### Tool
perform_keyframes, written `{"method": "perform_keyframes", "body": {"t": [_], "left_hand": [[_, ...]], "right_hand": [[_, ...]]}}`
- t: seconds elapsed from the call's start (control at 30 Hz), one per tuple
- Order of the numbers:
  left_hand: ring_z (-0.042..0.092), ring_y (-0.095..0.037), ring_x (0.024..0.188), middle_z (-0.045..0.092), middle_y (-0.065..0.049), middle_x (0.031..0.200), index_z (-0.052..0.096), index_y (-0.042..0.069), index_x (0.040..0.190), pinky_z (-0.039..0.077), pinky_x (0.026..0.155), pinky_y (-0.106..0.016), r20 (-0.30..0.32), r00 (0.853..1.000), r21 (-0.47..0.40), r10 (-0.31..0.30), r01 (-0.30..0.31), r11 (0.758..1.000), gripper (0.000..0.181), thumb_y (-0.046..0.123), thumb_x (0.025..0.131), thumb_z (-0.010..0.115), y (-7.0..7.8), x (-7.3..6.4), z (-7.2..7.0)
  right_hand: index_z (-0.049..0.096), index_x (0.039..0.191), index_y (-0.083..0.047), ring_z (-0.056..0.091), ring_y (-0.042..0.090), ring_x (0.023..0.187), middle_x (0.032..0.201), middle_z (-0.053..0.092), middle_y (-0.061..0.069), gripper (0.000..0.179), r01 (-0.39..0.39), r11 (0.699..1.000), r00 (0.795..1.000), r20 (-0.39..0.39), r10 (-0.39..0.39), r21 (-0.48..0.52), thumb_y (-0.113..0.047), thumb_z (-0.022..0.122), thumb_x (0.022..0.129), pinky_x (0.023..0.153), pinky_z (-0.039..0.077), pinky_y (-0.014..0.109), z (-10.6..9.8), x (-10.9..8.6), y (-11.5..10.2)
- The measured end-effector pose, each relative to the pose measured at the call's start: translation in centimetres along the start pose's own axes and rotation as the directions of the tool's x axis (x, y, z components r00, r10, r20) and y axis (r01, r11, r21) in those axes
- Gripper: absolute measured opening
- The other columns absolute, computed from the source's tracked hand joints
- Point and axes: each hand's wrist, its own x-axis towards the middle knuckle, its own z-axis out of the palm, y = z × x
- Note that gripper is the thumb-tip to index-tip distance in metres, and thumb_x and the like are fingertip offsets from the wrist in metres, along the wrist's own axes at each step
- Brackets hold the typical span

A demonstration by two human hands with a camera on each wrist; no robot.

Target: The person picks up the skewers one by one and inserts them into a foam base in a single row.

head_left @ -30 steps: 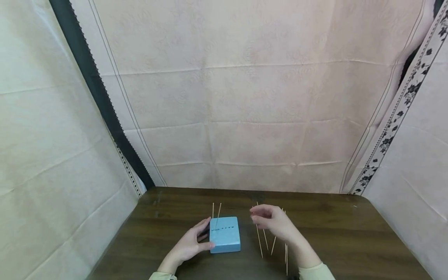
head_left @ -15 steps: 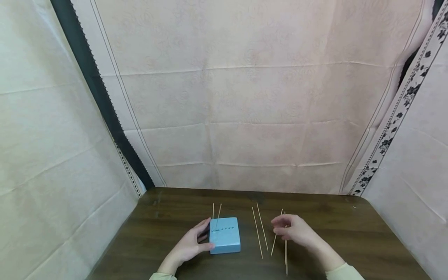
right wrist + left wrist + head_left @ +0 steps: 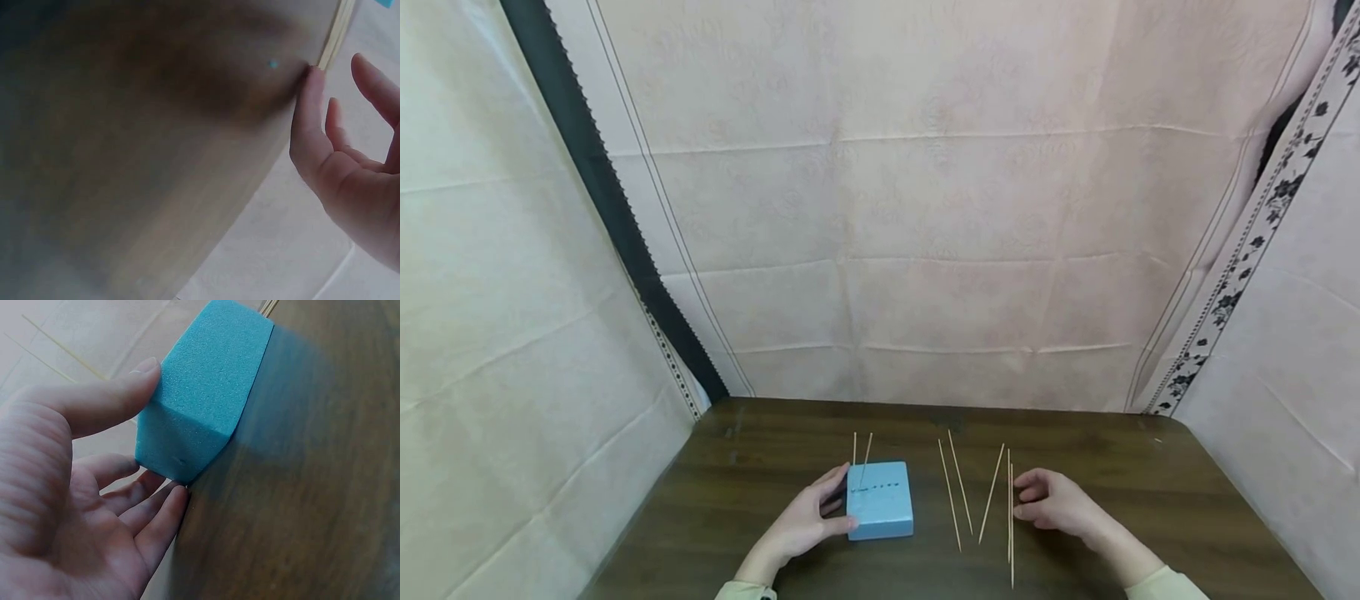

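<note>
left hand point(image 3: 801, 523) grips the left side of the blue block point(image 3: 882, 500) on the table point(image 3: 1150, 500); two planted sticks point(image 3: 867, 457) rise from the block's top. right hand point(image 3: 1060, 507), thumb and fingers parted, is just right of a stick pair point(image 3: 1012, 542), contact unclear; three loose sticks point(image 3: 950, 496) lie between pair and block.
</note>
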Motion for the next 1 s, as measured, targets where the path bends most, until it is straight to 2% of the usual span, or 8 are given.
{"method": "perform_keyframes", "body": {"t": [0.6, 0.83, 1.0], "left_hand": [[0.037, -0.047, 0.153, 0.024, -0.029, 0.172, 0.032, 0.003, 0.167, 0.045, 0.117, -0.056, 0.002, 1.0, 0.009, -0.013, 0.013, 1.0, 0.097, 0.025, 0.092, 0.088, 0.2, -0.1, 0.0], [0.034, -0.046, 0.154, 0.024, -0.028, 0.172, 0.031, 0.003, 0.168, 0.045, 0.117, -0.055, 0.003, 1.0, 0.007, -0.007, 0.007, 1.0, 0.097, 0.024, 0.092, 0.087, 0.0, 0.0, 0.0], [0.037, -0.045, 0.153, 0.024, -0.028, 0.172, 0.031, 0.002, 0.167, 0.045, 0.117, -0.055, 0.002, 1.0, 0.013, -0.002, 0.002, 1.0, 0.097, 0.026, 0.092, 0.087, 0.0, 0.0, 0.0]], "right_hand": [[0.064, 0.118, 0.003, 0.061, 0.022, 0.082, 0.1, 0.061, 0.012, 0.048, -0.048, 0.991, 0.994, -0.099, 0.036, -0.123, -0.001, 0.091, 0.078, 0.066, 0.059, 0.038, 1.4, 0.4, -0.1], [0.065, 0.116, 0.002, 0.06, 0.021, 0.077, 0.098, 0.06, 0.011, 0.05, -0.038, 0.988, 0.993, -0.114, 0.021, -0.147, 0.001, 0.092, 0.074, 0.061, 0.058, 0.034, 1.5, 0.3, -0.2], [0.065, 0.116, 0.003, 0.06, 0.021, 0.071, 0.096, 0.06, 0.01, 0.051, -0.023, 0.988, 0.994, -0.113, 0.005, -0.155, 0.004, 0.091, 0.072, 0.059, 0.056, 0.032, 1.4, 0.1, -0.3]]}}
